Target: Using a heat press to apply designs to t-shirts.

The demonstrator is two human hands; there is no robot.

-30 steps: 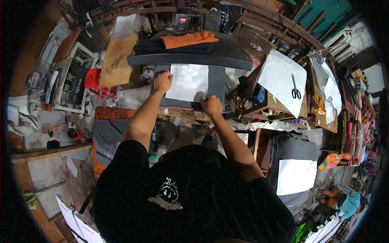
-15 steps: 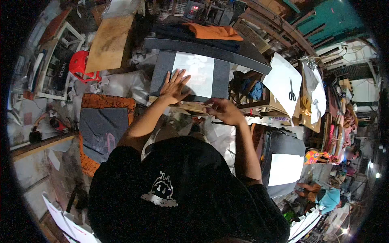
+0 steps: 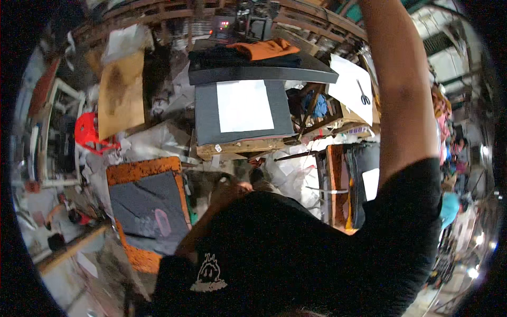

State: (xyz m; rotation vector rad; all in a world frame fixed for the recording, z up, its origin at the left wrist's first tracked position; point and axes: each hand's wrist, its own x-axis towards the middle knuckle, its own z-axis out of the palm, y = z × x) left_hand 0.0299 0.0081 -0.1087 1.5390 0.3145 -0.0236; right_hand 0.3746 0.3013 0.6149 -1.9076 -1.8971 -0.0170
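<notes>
My left hand [image 3: 229, 190] is drawn back against my body, below the near edge of the work stand, dim and blurred, so its fingers do not show clearly. My right arm reaches up past the top edge at the right, and its hand is out of view. Ahead of me a white sheet [image 3: 244, 108] lies on dark grey fabric [image 3: 206, 119], spread over a wooden stand [image 3: 237, 148]. Neither hand touches the sheet. Just beyond is a thick black slab [image 3: 311, 75] with folded dark cloth and an orange cloth [image 3: 272, 48] on it.
To the left, grey fabric [image 3: 142, 206] covers an orange-edged board [image 3: 116, 174], near a red plastic stool [image 3: 87, 132]. Scissors [image 3: 363, 95] lie on white paper [image 3: 343, 79] at the right. A lit control box [image 3: 224, 25] stands behind the slab. Another stand holds dark cloth [image 3: 364, 158].
My left hand has left the white sheet and come back to my body. My right hand has swung from the stand's near edge up out of view. The view has shifted too.
</notes>
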